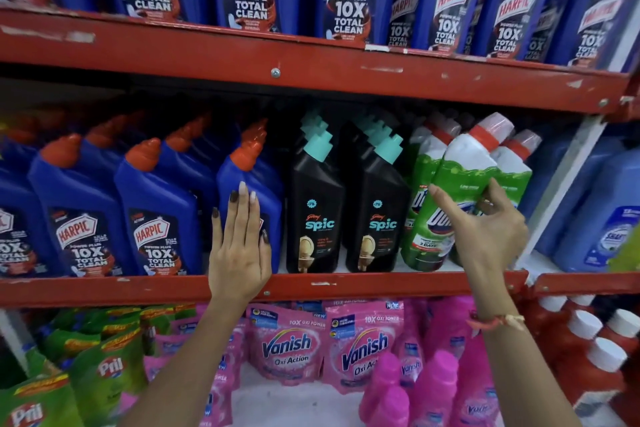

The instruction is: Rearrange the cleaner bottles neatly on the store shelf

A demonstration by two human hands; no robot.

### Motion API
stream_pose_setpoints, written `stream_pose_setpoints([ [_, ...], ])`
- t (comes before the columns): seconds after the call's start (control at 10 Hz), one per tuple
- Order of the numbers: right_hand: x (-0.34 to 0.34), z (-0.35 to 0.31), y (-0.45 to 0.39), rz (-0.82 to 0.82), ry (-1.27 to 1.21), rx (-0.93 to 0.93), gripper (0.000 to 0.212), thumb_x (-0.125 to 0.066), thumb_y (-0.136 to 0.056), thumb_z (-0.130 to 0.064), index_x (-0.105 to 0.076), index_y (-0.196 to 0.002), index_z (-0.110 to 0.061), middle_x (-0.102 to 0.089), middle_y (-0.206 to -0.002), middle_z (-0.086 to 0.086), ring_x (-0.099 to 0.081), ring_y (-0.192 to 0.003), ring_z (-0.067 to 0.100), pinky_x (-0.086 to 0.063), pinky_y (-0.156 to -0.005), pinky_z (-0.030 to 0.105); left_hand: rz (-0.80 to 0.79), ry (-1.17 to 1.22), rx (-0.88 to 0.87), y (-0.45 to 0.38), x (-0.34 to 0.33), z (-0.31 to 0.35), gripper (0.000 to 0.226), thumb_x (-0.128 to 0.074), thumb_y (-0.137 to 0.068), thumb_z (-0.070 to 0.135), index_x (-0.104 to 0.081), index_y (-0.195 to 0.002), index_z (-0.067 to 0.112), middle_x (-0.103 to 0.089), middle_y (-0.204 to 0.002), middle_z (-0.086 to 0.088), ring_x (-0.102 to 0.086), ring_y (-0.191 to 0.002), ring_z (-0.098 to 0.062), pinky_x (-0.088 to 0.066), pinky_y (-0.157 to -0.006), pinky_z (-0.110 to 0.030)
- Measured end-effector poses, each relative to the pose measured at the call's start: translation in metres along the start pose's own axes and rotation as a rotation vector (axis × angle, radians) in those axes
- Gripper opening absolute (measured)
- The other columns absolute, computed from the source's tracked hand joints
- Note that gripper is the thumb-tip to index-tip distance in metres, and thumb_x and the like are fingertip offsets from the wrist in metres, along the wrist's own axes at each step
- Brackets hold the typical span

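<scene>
The left hand [239,246] lies flat and open on a blue bottle [254,191] on the middle shelf [381,282]. The right hand [485,229] wraps around a green bottle [450,191] — tilted, near the black ones.

Below the red lower shelf rail [346,288]: pink Vanish pouches [287,343], green Pril packs [107,367] at left, pink bottles [433,388], red white-capped bottles [588,357] at right.
</scene>
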State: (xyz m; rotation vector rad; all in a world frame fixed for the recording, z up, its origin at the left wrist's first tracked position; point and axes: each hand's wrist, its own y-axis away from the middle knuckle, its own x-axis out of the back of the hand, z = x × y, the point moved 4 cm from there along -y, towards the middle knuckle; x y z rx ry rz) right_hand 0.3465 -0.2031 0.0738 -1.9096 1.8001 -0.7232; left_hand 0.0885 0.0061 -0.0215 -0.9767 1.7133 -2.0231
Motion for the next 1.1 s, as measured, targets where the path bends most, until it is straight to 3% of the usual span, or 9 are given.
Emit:
stream_pose_setpoints([
  [0.1, -0.017, 0.016, -0.009, -0.024, 0.048, 0.016, 0.08, -0.076, -0.061, -0.074, -0.069, -0.108, -0.009, -0.069, -0.08, -0.001, -0.06, -0.069, 0.018, -0.036, -0.055, 0.018, -0.003, 0.0, -0.002, 0.0, 0.0, 0.0, 0.07, -0.035, -0.096, 0.018, -0.005, -0.159, 0.006, 0.004, -0.168, -0.004, -0.002, -0.156, -0.02, 0.002, -0.128, -0.039],
  [0.2, -0.031, 0.028, -0.011, -0.059, 0.104, 0.014, 0.068, -0.075, -0.061, -0.072, -0.058, -0.086, -0.011, -0.054, -0.068, -0.005, -0.044, -0.059, 0.014, -0.031, -0.046, 0.011, -0.002, 0.004, -0.002, 0.001, -0.001, -0.001, 0.071, -0.035, -0.096, 0.017, -0.006, -0.159, 0.006, 0.003, -0.168, -0.005, -0.003, -0.156, -0.02, 0.001, -0.128, -0.039],
  [0.3, -0.038, 0.035, -0.014, -0.034, 0.195, 0.011, 0.079, -0.07, -0.062, -0.076, -0.06, -0.09, -0.003, -0.048, -0.076, -0.002, -0.041, -0.066, 0.016, -0.025, -0.048, 0.02, 0.0, -0.001, -0.006, 0.001, -0.002, -0.002, 0.071, -0.036, -0.096, 0.017, -0.005, -0.159, 0.006, 0.002, -0.168, -0.005, -0.004, -0.156, -0.021, 0.0, -0.128, -0.04],
  [0.5, -0.043, 0.041, -0.013, -0.033, 0.271, 0.039, 0.099, -0.057, -0.063, -0.086, -0.063, -0.119, -0.005, -0.07, -0.088, 0.013, -0.059, -0.07, 0.025, -0.044, -0.059, 0.038, 0.001, -0.008, -0.008, 0.001, -0.002, -0.001, 0.07, -0.035, -0.096, 0.018, -0.006, -0.159, 0.005, 0.001, -0.168, -0.006, -0.004, -0.156, -0.022, -0.001, -0.128, -0.042],
  [0.6, -0.045, 0.045, -0.007, -0.034, 0.276, 0.028, 0.1, -0.056, -0.064, -0.085, -0.056, -0.132, -0.012, -0.072, -0.099, 0.015, -0.066, -0.082, 0.029, -0.055, -0.07, 0.046, -0.019, 0.001, 0.003, 0.0, -0.001, 0.0, 0.069, -0.035, -0.098, 0.019, -0.006, -0.159, 0.006, 0.001, -0.168, -0.007, -0.004, -0.156, -0.022, -0.001, -0.128, -0.043],
  [0.7, -0.045, 0.044, 0.002, -0.077, 0.221, 0.021, 0.095, -0.068, -0.071, -0.069, -0.045, -0.143, -0.012, -0.068, -0.119, 0.015, -0.065, -0.104, 0.035, -0.054, -0.086, 0.05, -0.046, 0.019, 0.009, -0.002, 0.005, 0.002, 0.068, -0.035, -0.098, 0.022, -0.007, -0.159, 0.007, -0.001, -0.169, -0.007, -0.006, -0.156, -0.021, 0.001, -0.128, -0.043],
  [0.8, -0.044, 0.032, 0.023, -0.059, 0.147, 0.098, 0.088, -0.071, -0.084, -0.046, -0.028, -0.151, -0.008, -0.044, -0.149, 0.017, -0.042, -0.137, 0.033, -0.041, -0.107, 0.05, -0.062, 0.023, 0.002, -0.001, 0.012, 0.005, 0.069, -0.035, -0.097, 0.023, -0.01, -0.159, 0.006, -0.004, -0.169, -0.008, -0.006, -0.156, -0.021, 0.002, -0.128, -0.042],
  [0.9, -0.042, 0.002, 0.048, 0.064, 0.036, 0.333, 0.072, -0.065, -0.094, -0.033, -0.029, -0.149, -0.007, -0.035, -0.154, 0.015, -0.03, -0.146, 0.026, -0.035, -0.114, 0.05, -0.053, 0.042, 0.002, -0.013, 0.024, 0.011, 0.069, -0.036, -0.097, 0.024, -0.012, -0.159, 0.006, -0.005, -0.169, -0.008, -0.007, -0.156, -0.02, 0.002, -0.128, -0.04],
  [1.1, -0.054, -0.098, 0.041, 0.081, 0.01, 0.856, 0.058, -0.05, -0.1, -0.03, -0.036, -0.146, 0.002, -0.036, -0.154, 0.017, -0.026, -0.148, 0.032, -0.019, -0.121, 0.051, 0.135, 0.061, -0.077, -0.108, 0.069, 0.026, 0.067, -0.035, -0.101, 0.029, -0.008, -0.159, 0.008, 0.001, -0.168, -0.004, -0.004, -0.156, -0.019, 0.001, -0.127, -0.038],
])
